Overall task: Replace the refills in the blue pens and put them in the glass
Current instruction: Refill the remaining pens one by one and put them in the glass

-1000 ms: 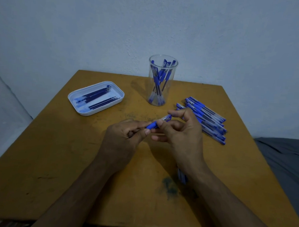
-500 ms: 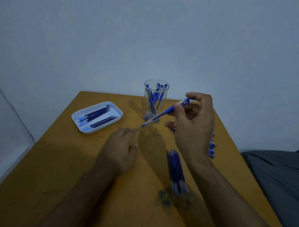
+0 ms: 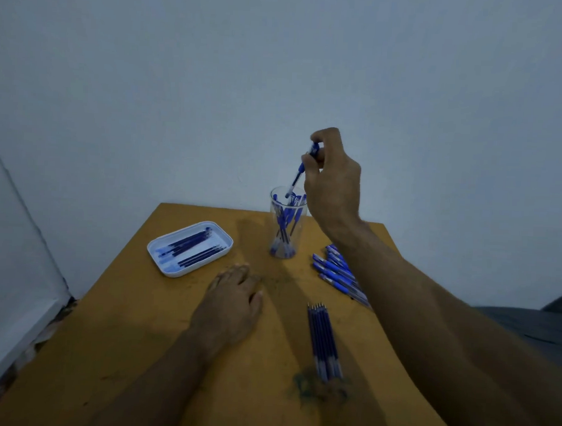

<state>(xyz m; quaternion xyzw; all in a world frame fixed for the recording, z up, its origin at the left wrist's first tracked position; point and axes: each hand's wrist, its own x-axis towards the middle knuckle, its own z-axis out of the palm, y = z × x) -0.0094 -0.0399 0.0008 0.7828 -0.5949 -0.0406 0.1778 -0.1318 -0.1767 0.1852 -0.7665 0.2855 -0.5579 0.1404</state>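
Observation:
My right hand [image 3: 332, 179] pinches the top end of a blue pen [image 3: 299, 172] and holds it nearly upright over the clear glass [image 3: 285, 226]. The pen's tip sits at the glass rim. Several blue pens stand inside the glass. My left hand [image 3: 234, 297] rests palm down on the wooden table [image 3: 133, 319], fingers relaxed, holding nothing. A pile of blue pens [image 3: 338, 273] lies right of the glass, partly hidden by my right forearm. A bundle of refills [image 3: 324, 340] lies in front of me.
A white tray [image 3: 189, 248] holding several dark refills sits at the back left of the table. A dark ink stain [image 3: 317, 388] marks the wood below the refill bundle. The wall stands just behind the table's far edge.
My right hand has carried the pen from in front of me up and over the glass, tipping it upright. My left hand let go of the pen and settled on the table.

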